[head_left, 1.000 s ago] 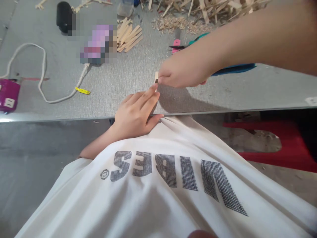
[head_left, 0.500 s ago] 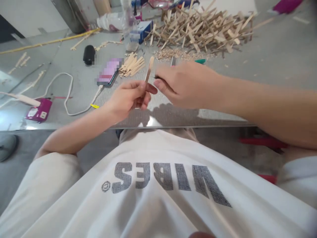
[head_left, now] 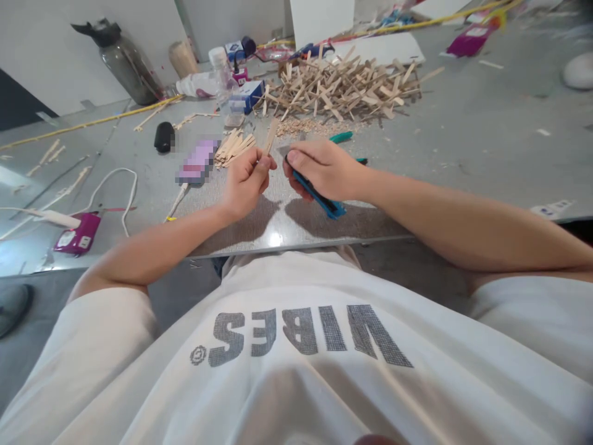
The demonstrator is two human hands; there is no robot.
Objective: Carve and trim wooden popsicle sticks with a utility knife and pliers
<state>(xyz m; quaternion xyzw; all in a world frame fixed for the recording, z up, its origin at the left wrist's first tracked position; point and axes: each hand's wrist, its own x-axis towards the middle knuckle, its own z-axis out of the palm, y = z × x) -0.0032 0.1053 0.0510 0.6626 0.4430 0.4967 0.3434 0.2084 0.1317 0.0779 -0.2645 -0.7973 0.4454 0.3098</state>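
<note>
Since a second ago, my left hand (head_left: 245, 182) has come up off the counter (head_left: 486, 136), and it has brought a thin flat wooden stick (head_left: 270, 137) up with it. My right hand (head_left: 324, 167) has moved back from the stick too. Now both hands are up over the counter, close to its front edge, with dark shadows under them.

My left thumb and fingers pinch the stick near its low end, and its top tilts up toward the back edge. My right hand is wrapped around a blue and black knife (head_left: 330, 207). Its blade (head_left: 283, 150) points at the stick, just beside it but not touching.

A small pile of sticks (head_left: 234, 147) lies just behind my left hand, next to a phone (head_left: 199, 159). Behind my right hand is a green handle (head_left: 341, 136), then some wood bits (head_left: 306, 128). A big messy pile of sticks (head_left: 343, 93) sits nearer the back edge.
</note>
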